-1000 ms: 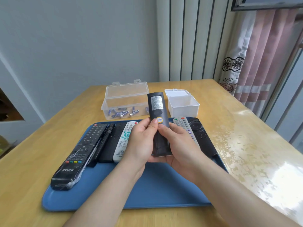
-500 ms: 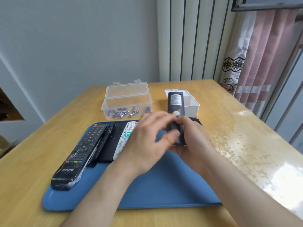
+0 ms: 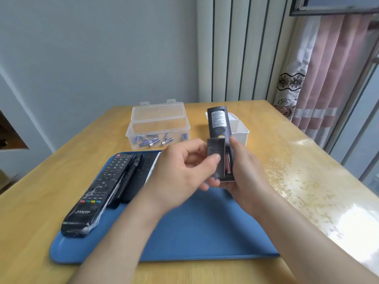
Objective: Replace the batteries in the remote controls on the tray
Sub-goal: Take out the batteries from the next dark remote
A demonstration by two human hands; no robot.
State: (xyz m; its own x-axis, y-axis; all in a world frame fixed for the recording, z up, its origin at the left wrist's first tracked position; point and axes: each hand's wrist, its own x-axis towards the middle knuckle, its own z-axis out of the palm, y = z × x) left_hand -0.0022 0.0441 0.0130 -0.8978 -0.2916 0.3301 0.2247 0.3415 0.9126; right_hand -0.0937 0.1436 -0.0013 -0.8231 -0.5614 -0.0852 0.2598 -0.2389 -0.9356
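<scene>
Behind the table (image 3: 287, 140) are a grey wall and a pink curtain, and on the table lies a blue tray (image 3: 194, 232). Above the far right part of the tray, the right hand (image 3: 246, 175) grasps a dark remote (image 3: 219, 124) from below. The back of the remote is turned up and its far end points to the wall. The left hand (image 3: 184, 171) pinches the battery cover (image 3: 215, 148) between the thumb and the curled fingers. The cover is off its seat and sits tilted over the left side of the open compartment. Inside the compartment red batteries (image 3: 227, 165) are visible; how many, I cannot tell.

Other remotes, among them a long black remote (image 3: 98, 191), lie side by side on the left part of the tray. Beyond the tray stands a clear box (image 3: 158, 128) with blue batteries (image 3: 151, 141) on its bottom, and to its right a white box (image 3: 240, 128).

I judge that the step in hand is the opening of this remote. The next move calls for putting the cover down where it will not get lost. Then the freed left fingers take the red batteries out while the right hand holds the remote steady. After this, blue batteries from the clear box must go in with correct polarity.
</scene>
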